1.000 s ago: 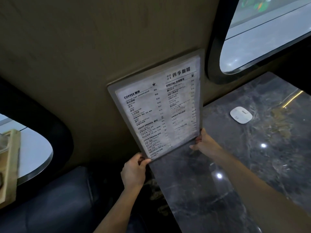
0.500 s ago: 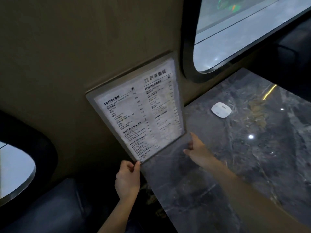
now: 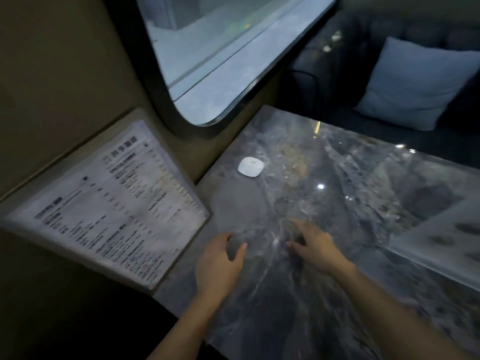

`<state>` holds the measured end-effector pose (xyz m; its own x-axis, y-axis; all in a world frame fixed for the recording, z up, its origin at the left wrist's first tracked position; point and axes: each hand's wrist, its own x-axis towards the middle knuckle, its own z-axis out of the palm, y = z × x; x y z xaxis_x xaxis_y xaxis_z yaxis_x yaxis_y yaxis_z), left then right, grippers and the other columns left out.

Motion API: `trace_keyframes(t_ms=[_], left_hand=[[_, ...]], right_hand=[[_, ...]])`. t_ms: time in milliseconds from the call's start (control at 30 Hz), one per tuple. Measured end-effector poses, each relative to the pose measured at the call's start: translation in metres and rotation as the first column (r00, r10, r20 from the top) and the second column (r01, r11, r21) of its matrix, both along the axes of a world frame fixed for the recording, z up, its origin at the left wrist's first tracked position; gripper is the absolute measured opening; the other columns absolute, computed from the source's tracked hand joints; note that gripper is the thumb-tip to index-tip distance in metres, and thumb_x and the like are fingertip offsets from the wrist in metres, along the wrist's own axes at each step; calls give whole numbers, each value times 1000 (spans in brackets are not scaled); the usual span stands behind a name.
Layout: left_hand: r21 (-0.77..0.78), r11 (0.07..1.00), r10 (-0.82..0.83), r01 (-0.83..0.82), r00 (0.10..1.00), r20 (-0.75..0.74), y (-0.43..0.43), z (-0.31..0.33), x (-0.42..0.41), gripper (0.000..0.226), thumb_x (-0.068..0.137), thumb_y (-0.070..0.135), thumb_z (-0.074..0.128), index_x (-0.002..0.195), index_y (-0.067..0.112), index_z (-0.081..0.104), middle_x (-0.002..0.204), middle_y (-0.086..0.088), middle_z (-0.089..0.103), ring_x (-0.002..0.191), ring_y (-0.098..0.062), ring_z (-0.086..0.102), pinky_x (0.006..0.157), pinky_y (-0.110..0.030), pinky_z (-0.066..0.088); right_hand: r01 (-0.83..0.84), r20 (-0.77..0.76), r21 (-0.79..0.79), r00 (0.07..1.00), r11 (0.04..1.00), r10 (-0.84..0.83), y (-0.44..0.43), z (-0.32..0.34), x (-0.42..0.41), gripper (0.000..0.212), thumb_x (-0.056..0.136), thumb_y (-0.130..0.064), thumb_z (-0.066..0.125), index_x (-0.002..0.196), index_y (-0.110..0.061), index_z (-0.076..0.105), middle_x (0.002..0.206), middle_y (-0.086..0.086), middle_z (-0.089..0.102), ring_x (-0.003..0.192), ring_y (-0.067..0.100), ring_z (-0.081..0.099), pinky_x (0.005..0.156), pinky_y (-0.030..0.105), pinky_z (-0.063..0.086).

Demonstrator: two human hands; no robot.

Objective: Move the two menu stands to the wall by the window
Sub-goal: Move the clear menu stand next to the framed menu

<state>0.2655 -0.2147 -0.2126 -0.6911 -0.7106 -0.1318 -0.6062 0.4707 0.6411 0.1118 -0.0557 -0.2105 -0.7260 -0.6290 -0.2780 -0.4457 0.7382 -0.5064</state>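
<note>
1. Both hands, left hand (image 3: 217,263) and right hand (image 3: 315,246): I see fingers loosely spread, holding nothing.
2. First menu stand (image 3: 111,203): left of both hands, against the wall (image 3: 52,74).
3. Second menu stand (image 3: 439,245): right of my right hand; I judge it needs fetching next.

menu stand (image 3: 109,206) against the wall: printed columns of text, blurred, no word or price legible | second menu stand (image 3: 441,237) at right edge: dark blotches only, unreadable | white puck (image 3: 251,166) on table: no visible marking
</note>
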Motion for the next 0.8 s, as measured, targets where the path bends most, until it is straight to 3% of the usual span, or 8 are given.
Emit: trace_keyframes(t_ms=[67, 200, 500, 667, 800], left_hand=[[42, 992, -117, 117, 993, -8, 12, 1, -25, 48, 82, 50, 56, 119, 21, 53, 122, -6, 61, 109, -24, 57, 88, -36, 47], [54, 945, -321, 324, 945, -60, 48, 5, -67, 45, 83, 39, 61, 118, 11, 54, 120, -12, 61, 111, -28, 56, 94, -39, 45], [112, 815, -556, 569, 821, -130, 145, 20, -149, 41, 82, 34, 64, 114, 10, 56, 117, -13, 62, 107, -26, 58, 91, -35, 46], [61, 719, -684, 692, 720, -116, 179, 25, -180, 42, 82, 42, 60, 115, 18, 53, 119, -8, 62, 108, -23, 58, 90, -37, 48], [16, 652, -753, 758, 650, -97, 191, 32, -201, 47, 83, 42, 58, 121, 16, 49, 125, -9, 59, 113, -24, 55, 94, -41, 47]], right_hand=[[109, -4, 16, 994, 994, -109, 32, 5, -3, 53, 85, -32, 57, 135, -22, 41, 135, 11, 50, 126, 27, 45, 100, 37, 36], [348, 17, -5, 938, 938, -348, 95, 12, -6, 50, 84, -25, 61, 130, -12, 47, 132, 18, 53, 122, 30, 49, 98, 33, 35], [654, 29, 1, 756, 756, -654, 230, 21, -1, 44, 85, -23, 60, 125, -6, 52, 130, 17, 56, 119, 32, 52, 97, 42, 43], [836, 98, -92, 549, 541, -830, 275, 23, -6, 39, 85, -12, 60, 121, 2, 52, 125, 21, 58, 108, 33, 57, 84, 31, 42], [920, 116, -155, 378, 359, -919, 298, 23, -18, 45, 86, -16, 58, 127, -1, 45, 123, 23, 56, 103, 35, 56, 83, 39, 43]])
